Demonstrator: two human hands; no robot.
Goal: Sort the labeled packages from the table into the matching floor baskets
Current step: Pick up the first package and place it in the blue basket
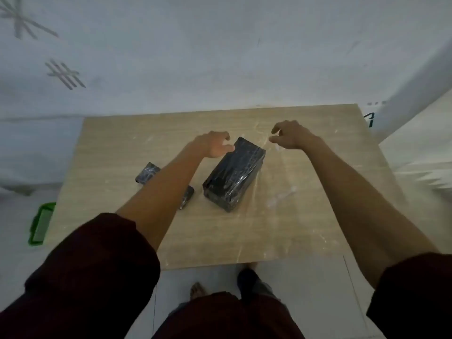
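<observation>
A large black package wrapped in clear film [233, 176] lies slantwise in the middle of the wooden table [293, 216]. My left hand [214, 145] is at its far left corner, fingertips touching the edge, holding nothing. My right hand [289, 135] hovers to the right of the package's far end, fingers curled and apart, a short gap from it. A small black package [146, 173] lies to the left on the table. Another small black package [187, 198] shows partly from under my left forearm. No label is readable.
A green basket [40, 223] stands on the floor left of the table, partly hidden by the table edge. A white wall rises behind the table. My feet are on the pale tiled floor below the table's near edge.
</observation>
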